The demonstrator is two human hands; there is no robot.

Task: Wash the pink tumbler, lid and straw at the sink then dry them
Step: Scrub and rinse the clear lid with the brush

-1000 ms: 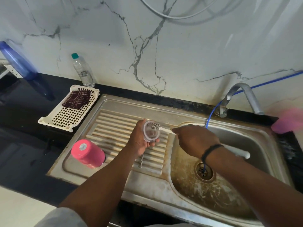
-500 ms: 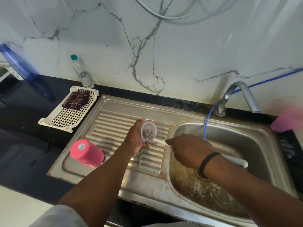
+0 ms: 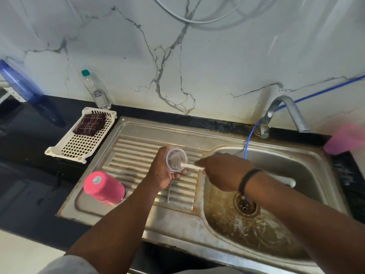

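Note:
The pink tumbler [image 3: 104, 188] stands upside down on the left end of the steel drainboard [image 3: 138, 147]. My left hand [image 3: 162, 171] grips the clear round lid [image 3: 176, 159] above the drainboard, its face tilted toward me. My right hand [image 3: 223, 171] holds a white brush [image 3: 189, 166] whose bristles press into the lid; the brush's handle end [image 3: 288, 181] sticks out past my wrist. A thin metal straw [image 3: 168, 191] lies on the drainboard ridges below my left hand.
The stained sink basin [image 3: 246, 234] with its drain [image 3: 245, 205] lies to the right, under a tap [image 3: 280, 113] with a blue hose [image 3: 249, 135]. A white basket [image 3: 79, 145] holding a dark checked cloth, a water bottle [image 3: 96, 89] and a pink object [image 3: 347, 139] sit on the black counter.
The brush head has worked around inside the lid, shifting lower, while both hands stayed over the drainboard. The tumbler and straw have not moved.

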